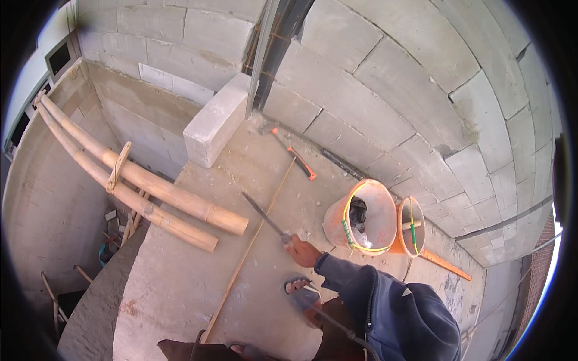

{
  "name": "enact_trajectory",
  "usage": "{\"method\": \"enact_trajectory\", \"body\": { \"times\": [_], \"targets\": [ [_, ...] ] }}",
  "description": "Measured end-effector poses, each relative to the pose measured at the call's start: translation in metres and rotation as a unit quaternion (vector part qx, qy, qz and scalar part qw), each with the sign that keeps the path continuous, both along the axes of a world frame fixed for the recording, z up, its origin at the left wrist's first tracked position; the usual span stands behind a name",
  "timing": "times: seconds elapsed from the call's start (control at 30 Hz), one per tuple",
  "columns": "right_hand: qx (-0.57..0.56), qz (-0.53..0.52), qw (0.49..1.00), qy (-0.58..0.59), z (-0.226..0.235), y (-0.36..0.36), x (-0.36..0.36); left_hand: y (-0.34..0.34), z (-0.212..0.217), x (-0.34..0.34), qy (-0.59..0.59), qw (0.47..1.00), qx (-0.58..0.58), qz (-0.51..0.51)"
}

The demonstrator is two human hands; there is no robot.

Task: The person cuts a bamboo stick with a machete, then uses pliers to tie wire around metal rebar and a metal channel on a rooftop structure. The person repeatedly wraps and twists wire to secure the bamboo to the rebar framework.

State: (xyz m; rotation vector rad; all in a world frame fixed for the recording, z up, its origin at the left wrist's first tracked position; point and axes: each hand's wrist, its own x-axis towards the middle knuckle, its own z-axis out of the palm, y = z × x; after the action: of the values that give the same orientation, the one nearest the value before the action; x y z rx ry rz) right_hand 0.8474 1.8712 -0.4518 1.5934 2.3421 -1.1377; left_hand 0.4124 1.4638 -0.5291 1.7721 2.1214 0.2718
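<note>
Concrete slab (198,265): right hand (303,251) gripping trowel (264,217).

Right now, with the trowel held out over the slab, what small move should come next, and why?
Probably lower the trowel blade onto the concrete slab beside the taut string line. The right hand grips its handle, the blade points toward the loose block, and no mortar shows on it.

Your right hand (303,251) grips a trowel (265,216), its blade lying on the concrete slab (180,271) beside a thin wooden strip (253,240). Two orange buckets (361,219) stand near the block wall (391,90). A hammer (292,153) lies nearer the wall, and two bamboo poles (150,192) reach over the slab's left edge.
</note>
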Motion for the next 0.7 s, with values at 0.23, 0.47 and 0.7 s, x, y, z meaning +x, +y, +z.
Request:
{"method": "enact_trajectory", "body": {
  "times": [0.23, 0.47, 0.7],
  "targets": [
    [0.020, 0.028, 0.997, -0.072, 0.015, 0.015, 0.008, 0.132, -0.008, -0.012, -0.012, 0.999, 0.037, 0.003],
    [0.050, -0.028, 0.992, -0.113, -0.032, 0.004, -0.007, 0.171, 0.001, -0.026, -0.010, 0.999, 0.049, -0.019],
    [0.049, -0.019, 0.996, -0.072, -0.051, -0.016, 0.014, 0.167, 0.007, -0.017, -0.003, 0.999, 0.038, -0.029]
  ]
}}
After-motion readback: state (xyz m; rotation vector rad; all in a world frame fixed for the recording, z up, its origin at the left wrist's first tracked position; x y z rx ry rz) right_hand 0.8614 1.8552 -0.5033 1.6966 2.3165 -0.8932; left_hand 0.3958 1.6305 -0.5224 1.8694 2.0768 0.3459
